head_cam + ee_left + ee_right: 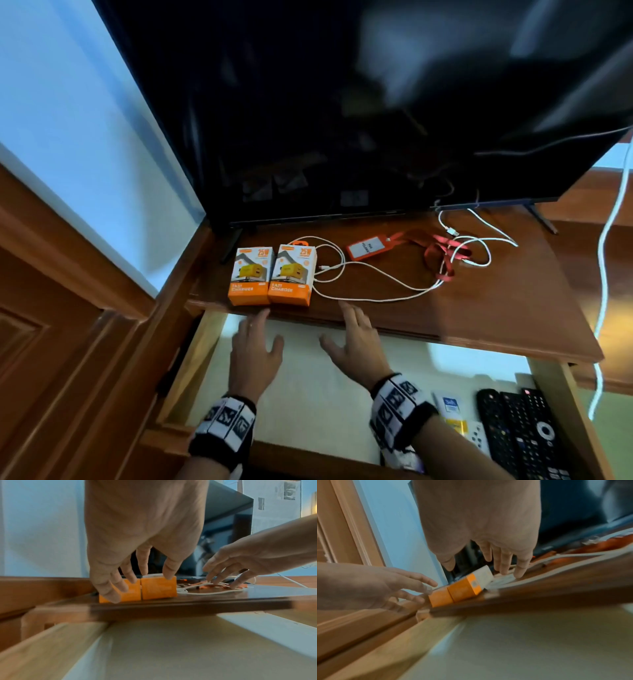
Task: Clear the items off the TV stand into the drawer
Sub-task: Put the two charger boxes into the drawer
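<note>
Both hands (255, 349) (356, 337), fingers spread and empty, hover over drawer (308, 394) near stand edge (411, 330).

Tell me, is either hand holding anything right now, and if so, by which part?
Nothing is held. The left hand and right hand are both open above the drawer, fingers spread toward the two charger boxes and white cable.

Glossy wood TV stand (479, 308); cardboard charger boxes (270, 275).
</note>
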